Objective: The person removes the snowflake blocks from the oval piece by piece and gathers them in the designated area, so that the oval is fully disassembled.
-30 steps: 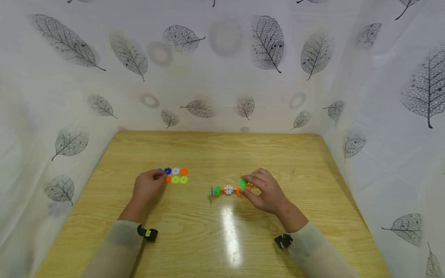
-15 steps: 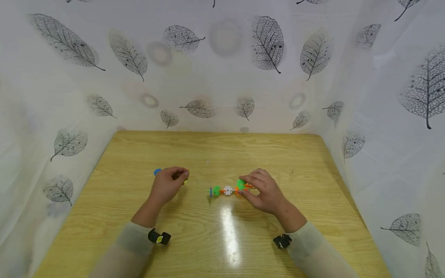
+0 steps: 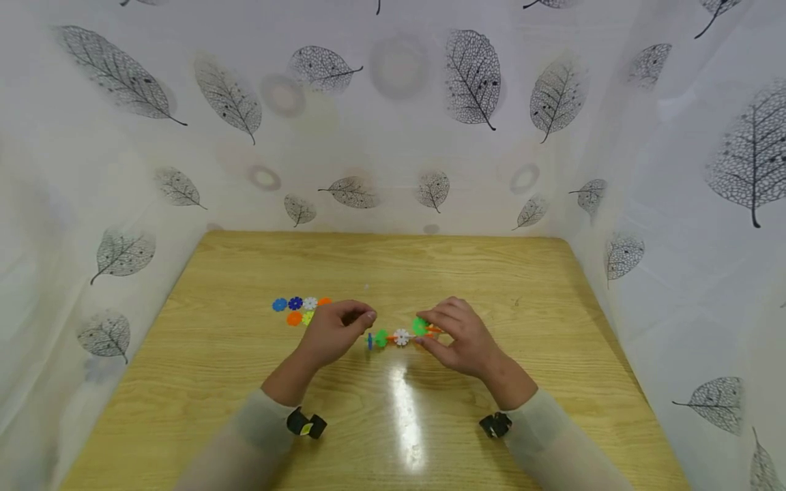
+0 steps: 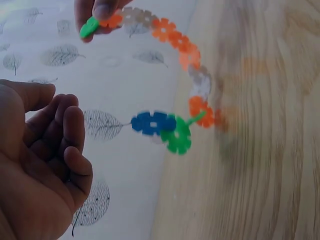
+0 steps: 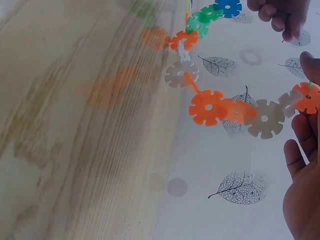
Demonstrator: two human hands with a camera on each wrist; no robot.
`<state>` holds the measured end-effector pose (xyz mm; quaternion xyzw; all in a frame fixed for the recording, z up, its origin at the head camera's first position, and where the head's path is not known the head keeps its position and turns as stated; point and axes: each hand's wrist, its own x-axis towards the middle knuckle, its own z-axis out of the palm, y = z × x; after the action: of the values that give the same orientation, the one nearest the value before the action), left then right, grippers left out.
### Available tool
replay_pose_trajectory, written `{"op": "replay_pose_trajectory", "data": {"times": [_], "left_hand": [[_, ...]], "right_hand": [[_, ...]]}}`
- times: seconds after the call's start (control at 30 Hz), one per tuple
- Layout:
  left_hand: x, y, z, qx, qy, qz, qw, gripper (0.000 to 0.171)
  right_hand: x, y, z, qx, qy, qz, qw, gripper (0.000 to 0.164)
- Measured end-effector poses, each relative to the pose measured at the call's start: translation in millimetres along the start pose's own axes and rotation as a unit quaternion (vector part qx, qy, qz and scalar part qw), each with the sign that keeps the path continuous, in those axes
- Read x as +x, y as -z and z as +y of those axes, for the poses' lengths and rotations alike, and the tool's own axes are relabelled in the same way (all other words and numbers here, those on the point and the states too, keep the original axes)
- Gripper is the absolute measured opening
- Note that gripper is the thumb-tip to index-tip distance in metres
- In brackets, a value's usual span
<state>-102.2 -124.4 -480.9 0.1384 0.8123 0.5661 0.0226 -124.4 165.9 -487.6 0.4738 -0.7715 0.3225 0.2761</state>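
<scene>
Chain: a string of notched flower-shaped discs [image 3: 401,337], slotted into one another, curving leftward from the right hand across the front middle of the surface [image 3: 491,273]; whether its lower part touches the wood is hard to tell.
Right hand [image 3: 462,337]: thumb and fingers pinch the chain's right end, at a green disc [image 4: 90,28] and the orange one next to it [image 5: 307,98].
Left hand [image 3: 334,331]: near the chain's other end, apart from it; fingers loosely curled, with a gap between thumb and fingertips.
Free end: a blue disc [image 4: 154,123], joined to green ones.
Middle of chain: orange and whitish, partly see-through discs.
Loose discs: two short rows to the left, partly covered by the left hand; light blue [image 3: 279,305], dark blue [image 3: 295,303], white [image 3: 310,303] and orange [image 3: 325,301] at the back, orange [image 3: 295,318] and yellow-green [image 3: 307,318] in front.
Wrists: pale sleeves [image 3: 267,419], each with a black device [image 3: 307,424] strapped on.
Backdrop: whitish cloth [image 3: 381,150] printed with dark skeleton leaves [image 3: 474,76].
</scene>
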Motion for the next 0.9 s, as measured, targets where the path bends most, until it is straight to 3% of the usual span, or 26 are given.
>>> {"op": "replay_pose_trajectory", "data": {"times": [0.3, 0.47, 0.9], "left_hand": [[7.8, -22.8, 11.8, -0.001, -0.027, -0.05, 0.9984, 0.018], [9.2, -30.7, 15.8, -0.001, -0.03, -0.073, 0.9969, 0.022], [12.0, -40.7, 17.4, 0.003, -0.03, -0.072, 0.997, 0.025]], "right_hand": [[3.4, -3.3, -2.5, 0.016, -0.002, -0.004, 1.0, 0.041], [3.7, -5.1, -2.9, 0.022, -0.002, -0.007, 1.0, 0.05], [5.7, -7.8, -4.1, 0.016, 0.005, -0.013, 1.0, 0.044]]}}
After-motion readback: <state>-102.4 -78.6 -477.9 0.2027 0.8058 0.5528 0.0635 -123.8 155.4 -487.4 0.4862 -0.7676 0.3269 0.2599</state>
